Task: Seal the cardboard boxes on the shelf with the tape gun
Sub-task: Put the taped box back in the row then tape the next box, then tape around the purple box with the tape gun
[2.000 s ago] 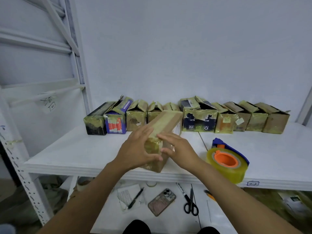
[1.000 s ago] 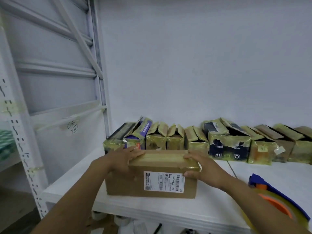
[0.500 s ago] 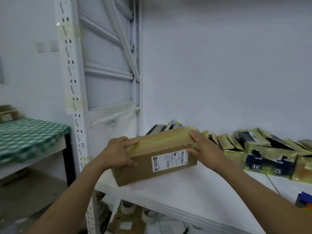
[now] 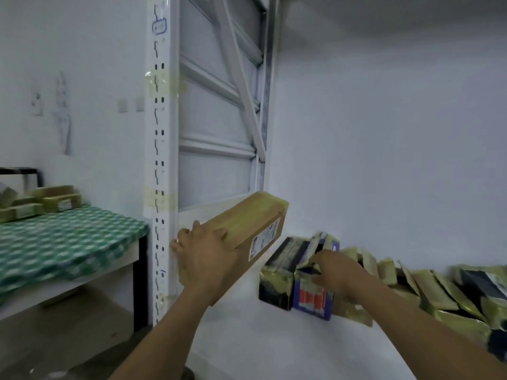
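Head view — DESK: What is nearest the lens?

CAPTION: Two bare forearms reach over the front edge of a white shelf. The left hand grips the near end of a taped cardboard box, fingers curled over its top. It holds the box clear of the shelf, far end tilted up toward the rack's side frame.

DESK: And the other hand?

CAPTION: The right hand is at the raised flaps of a blue box. That box is second from the left in a row of boxes along the shelf's back edge, against the wall. Motion blur hides whether those fingers pinch a flap or only touch it.

DESK: Room to move?

CAPTION: Bare shelf lies between the front edge and the row. A bare strip also lies between the black box at the row's left end and the shelf's left edge, beneath the held box. A slotted white upright stands at the front left corner, just beside the left hand.

DESK: Anything legible?

CAPTION: A white label on the held box's side carries print too small to read. Red marks on the blue box's front are blurred, and blue pen marks high on the upright cannot be made out. Left of the upright, a table under a green checked cloth carries flat taped packages at its far side.
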